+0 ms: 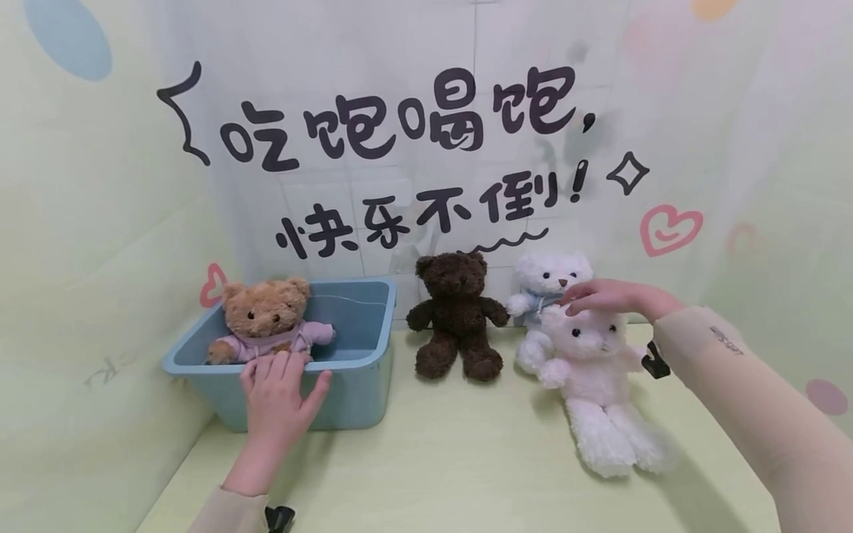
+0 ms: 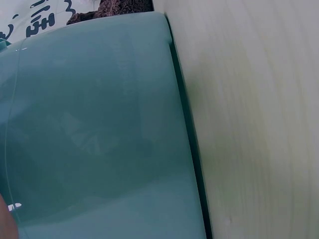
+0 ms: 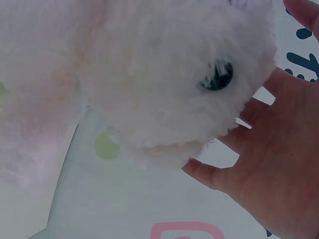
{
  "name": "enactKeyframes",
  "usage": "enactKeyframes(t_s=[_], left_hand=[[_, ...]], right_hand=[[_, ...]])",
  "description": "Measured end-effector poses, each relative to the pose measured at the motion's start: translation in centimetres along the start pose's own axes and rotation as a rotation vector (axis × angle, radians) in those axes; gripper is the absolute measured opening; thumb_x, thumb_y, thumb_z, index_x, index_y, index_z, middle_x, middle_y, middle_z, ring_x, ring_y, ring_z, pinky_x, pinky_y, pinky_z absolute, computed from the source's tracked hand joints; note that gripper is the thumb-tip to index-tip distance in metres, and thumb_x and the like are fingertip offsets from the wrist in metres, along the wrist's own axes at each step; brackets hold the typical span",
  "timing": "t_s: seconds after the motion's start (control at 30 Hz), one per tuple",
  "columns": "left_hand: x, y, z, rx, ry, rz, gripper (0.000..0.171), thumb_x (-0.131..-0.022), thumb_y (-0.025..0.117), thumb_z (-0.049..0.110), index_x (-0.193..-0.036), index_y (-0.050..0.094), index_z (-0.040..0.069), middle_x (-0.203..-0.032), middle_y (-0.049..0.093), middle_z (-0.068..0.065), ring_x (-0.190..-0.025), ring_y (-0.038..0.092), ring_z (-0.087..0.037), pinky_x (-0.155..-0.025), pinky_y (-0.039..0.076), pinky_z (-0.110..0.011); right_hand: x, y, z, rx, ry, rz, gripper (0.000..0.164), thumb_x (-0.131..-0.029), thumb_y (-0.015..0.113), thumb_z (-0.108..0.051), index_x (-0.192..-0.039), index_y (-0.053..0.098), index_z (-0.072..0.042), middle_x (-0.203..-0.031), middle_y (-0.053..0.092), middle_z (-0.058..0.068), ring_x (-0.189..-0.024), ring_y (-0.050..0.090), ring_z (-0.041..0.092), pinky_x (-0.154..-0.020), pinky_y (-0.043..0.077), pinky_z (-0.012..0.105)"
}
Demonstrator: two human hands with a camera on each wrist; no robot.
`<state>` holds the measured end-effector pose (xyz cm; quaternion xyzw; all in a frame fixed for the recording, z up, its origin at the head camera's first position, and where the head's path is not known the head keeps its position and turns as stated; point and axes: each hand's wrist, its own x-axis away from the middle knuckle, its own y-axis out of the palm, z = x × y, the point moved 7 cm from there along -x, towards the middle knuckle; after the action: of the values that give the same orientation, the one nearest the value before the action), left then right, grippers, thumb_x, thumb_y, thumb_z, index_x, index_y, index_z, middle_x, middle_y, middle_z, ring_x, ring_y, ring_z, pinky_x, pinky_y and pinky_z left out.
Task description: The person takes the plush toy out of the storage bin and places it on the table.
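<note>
My left hand (image 1: 280, 392) grips the front rim of a blue plastic bin (image 1: 360, 400), its fingers bent over the edge. Inside, a light brown teddy bear (image 1: 269, 314) in a pink top sits up, close behind those fingers. In the left wrist view the bin's outer wall (image 2: 99, 124) fills most of the picture. From above, my right hand (image 1: 613, 297) holds a pale pink teddy bear (image 1: 596, 377) by the head. In the right wrist view several fingers pass behind the head, partly hidden, and one fingertip (image 3: 194, 167) touches by the ear. Its legs point towards me.
A dark brown teddy bear (image 1: 460, 318) sits against the backdrop between bin and pink bear. Partly hidden behind the pink bear is a white teddy bear (image 1: 533, 348) with a blue neckpiece. Printed cloth (image 1: 426, 44) stands behind and at both sides of the pale green tabletop (image 1: 426, 474).
</note>
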<state>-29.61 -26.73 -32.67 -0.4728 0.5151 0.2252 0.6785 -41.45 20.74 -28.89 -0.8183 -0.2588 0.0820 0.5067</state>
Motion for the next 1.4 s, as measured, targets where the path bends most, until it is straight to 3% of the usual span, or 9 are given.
enactKeyframes(t_s=[0.23, 0.5, 0.63, 0.73, 0.8, 0.9, 1.07, 1.2, 1.4], left_hand=[[0.1, -0.2, -0.3, -0.002, -0.007, 0.004, 0.051, -0.084, 0.042, 0.054, -0.086, 0.055, 0.005, -0.076, 0.047, -0.009, -0.075, 0.038, -0.033, -0.079, 0.019, -0.052], [0.2, -0.3, -0.5, -0.006, -0.009, -0.012, 0.050, -0.083, 0.043, 0.054, -0.086, 0.055, 0.005, -0.077, 0.048, -0.008, -0.075, 0.040, -0.032, -0.079, 0.020, -0.051], [0.1, -0.6, -0.8, -0.028, 0.001, -0.034, 0.047, -0.082, 0.046, 0.053, -0.085, 0.056, 0.007, -0.077, 0.052, -0.007, -0.075, 0.043, -0.031, -0.078, 0.022, -0.051], [-0.3, -1.0, -0.7, -0.042, 0.043, -0.056, 0.042, -0.079, 0.050, 0.051, -0.081, 0.057, 0.009, -0.073, 0.054, -0.004, -0.072, 0.046, -0.028, -0.075, 0.027, -0.048], [-0.8, -1.2, -0.7, -0.057, 0.080, -0.095, 0.039, -0.078, 0.053, 0.051, -0.077, 0.056, 0.011, -0.069, 0.053, -0.002, -0.068, 0.049, -0.026, -0.070, 0.031, -0.046], [-1.6, -1.1, -0.9, -0.092, 0.103, -0.207, 0.040, -0.075, 0.054, 0.055, -0.073, 0.053, 0.015, -0.066, 0.050, 0.002, -0.064, 0.051, -0.022, -0.063, 0.035, -0.042], [-2.5, -0.6, -1.9, -0.149, 0.064, -0.372, 0.044, -0.071, 0.054, 0.064, -0.068, 0.044, 0.021, -0.054, 0.039, 0.007, -0.049, 0.043, -0.017, -0.051, 0.032, -0.035], [-2.6, -0.2, -2.4, -0.129, 0.053, -0.404, 0.044, -0.070, 0.056, 0.063, -0.063, 0.036, 0.024, -0.048, 0.027, 0.009, -0.042, 0.028, -0.011, -0.046, 0.025, -0.031], [-2.4, -0.4, -2.6, -0.116, 0.049, -0.380, 0.046, -0.068, 0.060, 0.061, -0.059, 0.033, 0.025, -0.046, 0.026, 0.009, -0.041, 0.025, -0.010, -0.044, 0.021, -0.029]], right_hand=[[-0.7, -1.1, -1.3, 0.059, 0.030, 0.005, 0.051, -0.085, 0.052, -0.037, -0.123, 0.048, -0.003, -0.128, 0.043, 0.018, -0.120, 0.033, 0.036, -0.095, 0.025, 0.049], [-1.9, -2.4, -4.5, 0.066, -0.006, 0.018, 0.050, -0.085, 0.052, -0.037, -0.124, 0.048, -0.006, -0.127, 0.046, 0.015, -0.120, 0.035, 0.032, -0.095, 0.025, 0.048], [-2.6, -2.5, -5.9, 0.063, -0.011, -0.004, 0.052, -0.083, 0.053, -0.039, -0.125, 0.047, -0.008, -0.127, 0.045, 0.015, -0.112, 0.044, 0.031, -0.092, 0.029, 0.049], [-3.0, -2.6, -6.8, 0.070, -0.014, -0.015, 0.052, -0.083, 0.053, -0.041, -0.125, 0.048, -0.010, -0.126, 0.046, 0.014, -0.104, 0.050, 0.028, -0.089, 0.033, 0.047], [-3.2, -2.7, -7.3, 0.082, -0.017, -0.013, 0.051, -0.083, 0.053, -0.041, -0.124, 0.049, -0.010, -0.126, 0.046, 0.013, -0.105, 0.050, 0.027, -0.089, 0.033, 0.046], [-3.5, -2.9, -7.9, 0.091, -0.024, -0.007, 0.049, -0.084, 0.053, -0.040, -0.123, 0.050, -0.010, -0.127, 0.046, 0.012, -0.111, 0.046, 0.028, -0.091, 0.032, 0.044], [-4.1, -3.3, -8.6, 0.109, -0.019, -0.010, 0.050, -0.083, 0.053, -0.041, -0.123, 0.050, -0.011, -0.127, 0.046, 0.011, -0.113, 0.045, 0.029, -0.092, 0.032, 0.045], [-4.8, -3.6, -9.5, 0.134, -0.024, -0.016, 0.052, -0.083, 0.053, -0.043, -0.124, 0.049, -0.012, -0.128, 0.045, 0.011, -0.115, 0.042, 0.029, -0.093, 0.030, 0.045], [-5.6, -4.5, -12.2, 0.113, -0.053, 0.014, 0.049, -0.083, 0.053, -0.043, -0.124, 0.049, -0.016, -0.128, 0.045, 0.007, -0.117, 0.040, 0.025, -0.095, 0.028, 0.044]])
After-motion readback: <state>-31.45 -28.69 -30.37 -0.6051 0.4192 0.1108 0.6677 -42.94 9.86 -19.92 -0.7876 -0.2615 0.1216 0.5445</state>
